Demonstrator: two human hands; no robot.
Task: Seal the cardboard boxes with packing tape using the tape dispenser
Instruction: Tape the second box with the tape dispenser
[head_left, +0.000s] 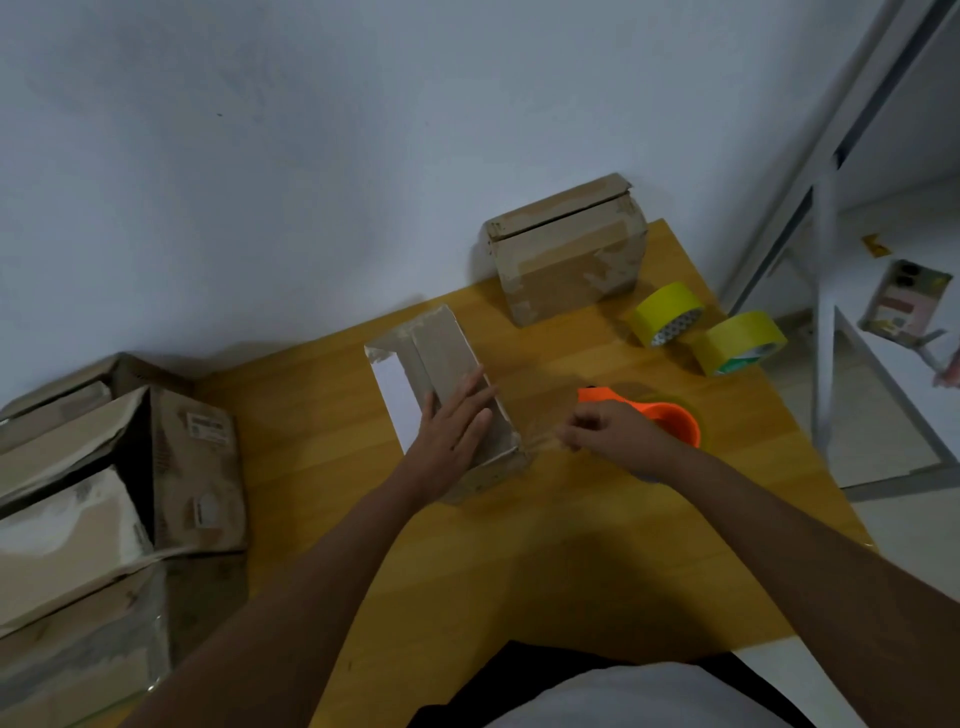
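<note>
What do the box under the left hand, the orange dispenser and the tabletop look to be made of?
Box: brown cardboard, matte, with frayed edges and pale torn patches. Orange dispenser: probably moulded plastic, going by its uniform bright colour and smooth look. Tabletop: wood or wood-look laminate, yellowish with faint plank lines and a slight sheen; which of the two is unclear.

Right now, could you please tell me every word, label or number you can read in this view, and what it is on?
None can be read.
Two labels on the cardboard box at left: too blurred.
Print inside the yellow tape rolls' cores: too small.
Patterned packet at right: blurred.
</note>
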